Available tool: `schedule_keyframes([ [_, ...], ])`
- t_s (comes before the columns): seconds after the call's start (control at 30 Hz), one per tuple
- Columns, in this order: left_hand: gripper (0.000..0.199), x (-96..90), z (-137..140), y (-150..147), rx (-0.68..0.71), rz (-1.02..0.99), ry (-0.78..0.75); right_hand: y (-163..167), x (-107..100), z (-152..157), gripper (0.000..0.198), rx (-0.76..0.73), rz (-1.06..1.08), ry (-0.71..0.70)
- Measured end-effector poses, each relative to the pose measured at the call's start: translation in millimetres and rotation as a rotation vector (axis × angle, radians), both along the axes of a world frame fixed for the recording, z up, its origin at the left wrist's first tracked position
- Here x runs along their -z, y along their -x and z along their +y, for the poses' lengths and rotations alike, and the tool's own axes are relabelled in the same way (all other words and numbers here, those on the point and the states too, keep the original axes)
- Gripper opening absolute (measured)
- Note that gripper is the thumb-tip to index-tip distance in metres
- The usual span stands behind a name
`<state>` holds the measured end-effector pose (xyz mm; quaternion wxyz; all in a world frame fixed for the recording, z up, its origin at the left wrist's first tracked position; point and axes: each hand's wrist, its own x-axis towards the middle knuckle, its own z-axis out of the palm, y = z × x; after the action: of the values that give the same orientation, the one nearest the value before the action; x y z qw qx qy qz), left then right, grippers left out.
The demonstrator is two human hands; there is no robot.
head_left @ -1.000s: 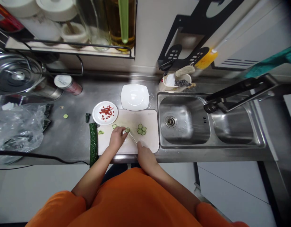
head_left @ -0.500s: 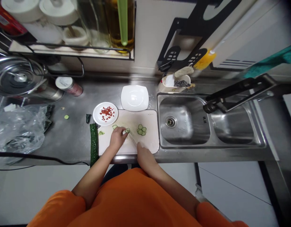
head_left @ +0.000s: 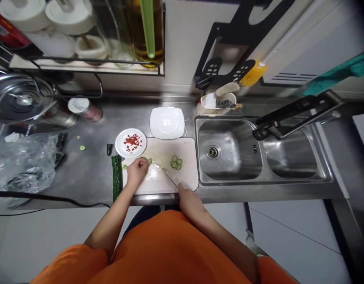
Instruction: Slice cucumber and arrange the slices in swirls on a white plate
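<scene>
My left hand (head_left: 137,172) is over the left part of the white cutting board (head_left: 186,182), fingers pinched at a thin cucumber slice (head_left: 149,161). More green shows just behind the fingertips, partly hidden. My right hand (head_left: 190,200), at the board's front edge, grips a small knife (head_left: 171,179); its blade angles up and left over the wet middle of the board. Several overlapping cucumber slices (head_left: 176,162) lie in a cluster on the right. A long dark-green piece of cucumber (head_left: 116,177) rests along the board's left edge.
Behind the board stand a white plate of chopped red bits (head_left: 132,142) and a bare white square plate (head_left: 167,123). The steel sink (head_left: 231,152) is on the right. To the left are a plastic bag (head_left: 25,169), a cucumber end (head_left: 82,148) and a black cable (head_left: 52,199).
My left hand has moved left, away from the blade, with a cucumber slice at its fingertips. My right hand has drawn the knife slightly right and toward me.
</scene>
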<state>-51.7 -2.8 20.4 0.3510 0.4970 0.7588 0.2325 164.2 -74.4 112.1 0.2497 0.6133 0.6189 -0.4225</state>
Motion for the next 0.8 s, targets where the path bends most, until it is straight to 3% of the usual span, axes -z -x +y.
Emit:
schedule_keyframes([
  [0.1, 0.019, -0.5, 4, 14, -0.045, 0.104, -0.002, 0, -1, 1, 0.046, 0.007, -0.008, 0.003],
  [0.3, 0.018, -1.5, 1, 16, 0.085, 0.309, -0.161, -2, -3, 0, 0.047, -0.001, -0.008, 0.018],
  [0.37, 0.018, -4.7, 1, 7, 0.142, 0.297, -0.204, -3, -3, -2, 0.046, -0.009, -0.019, 0.021],
  [0.47, 0.019, -10.1, 7, -16, 0.341, 0.152, -0.213, -5, -3, -4, 0.044, -0.007, -0.026, 0.015],
  [0.6, 0.012, -11.0, 23, -56, 0.616, 0.088, -0.09, -5, -2, -7, 0.041, -0.004, -0.031, 0.008],
  [0.8, 0.006, 1.5, 33, -92, 0.697, 0.264, 0.051, -4, -4, -7, 0.04, 0.002, -0.023, 0.012],
])
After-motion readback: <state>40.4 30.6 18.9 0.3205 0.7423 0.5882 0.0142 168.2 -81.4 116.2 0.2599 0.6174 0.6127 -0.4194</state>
